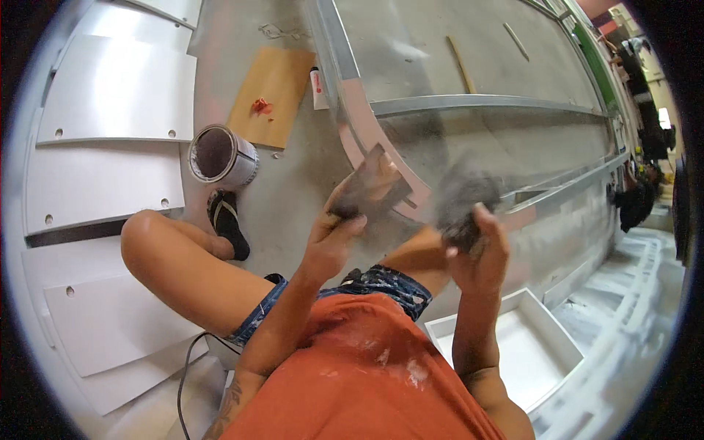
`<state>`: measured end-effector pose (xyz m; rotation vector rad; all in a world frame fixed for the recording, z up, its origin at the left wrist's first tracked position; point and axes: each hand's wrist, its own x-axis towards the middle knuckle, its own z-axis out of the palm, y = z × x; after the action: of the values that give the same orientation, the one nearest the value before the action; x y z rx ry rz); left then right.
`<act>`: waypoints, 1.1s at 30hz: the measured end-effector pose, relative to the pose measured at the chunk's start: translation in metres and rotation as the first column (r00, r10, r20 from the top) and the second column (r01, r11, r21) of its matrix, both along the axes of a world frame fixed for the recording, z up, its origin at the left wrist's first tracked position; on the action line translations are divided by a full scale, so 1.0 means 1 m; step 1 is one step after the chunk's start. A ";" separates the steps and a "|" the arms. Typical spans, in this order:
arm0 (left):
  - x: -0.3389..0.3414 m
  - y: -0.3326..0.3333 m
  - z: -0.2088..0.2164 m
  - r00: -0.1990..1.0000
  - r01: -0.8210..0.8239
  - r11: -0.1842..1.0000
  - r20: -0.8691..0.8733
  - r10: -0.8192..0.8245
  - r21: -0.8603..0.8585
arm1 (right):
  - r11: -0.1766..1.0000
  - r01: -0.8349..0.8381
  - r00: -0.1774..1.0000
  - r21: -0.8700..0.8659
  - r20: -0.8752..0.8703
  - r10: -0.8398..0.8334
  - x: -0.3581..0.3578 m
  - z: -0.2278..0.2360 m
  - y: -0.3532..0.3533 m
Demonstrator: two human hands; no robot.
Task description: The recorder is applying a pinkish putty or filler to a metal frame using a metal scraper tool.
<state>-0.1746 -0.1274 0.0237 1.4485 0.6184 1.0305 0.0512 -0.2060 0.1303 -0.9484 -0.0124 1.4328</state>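
My left hand (331,238) grips a thin, dark sandpaper-like sheet (367,192), tilted in front of the curved metal frame piece. A dark, dusty pad or folded sheet (463,216) is pinched in my right hand (480,257); motion smears its outline and I cannot tell its exact kind. The two hands are apart. Just beyond them, the metal frame (330,33) carries pinkish patches of filler (396,165) on its curved corner, partly hidden by the left sheet.
An open can (226,158) stands by my left foot. Beyond it lies a tan board (270,95) with red smears, beside a white and red tube (317,88). White panels (110,183) line the left; a white tray (524,345) sits at lower right. A cable (182,389) runs at lower left.
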 end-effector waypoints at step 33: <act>-0.077 -0.009 0.002 0.880 -0.250 0.957 -0.446 0.162 -0.145 | 0.798 -0.430 -0.792 -0.422 0.601 -0.108 0.003 -0.112 0.089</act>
<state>-0.2518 -0.1364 0.0253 1.4608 1.1875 0.7806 0.0538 -0.1175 0.0182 -1.7839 -2.4210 -0.0435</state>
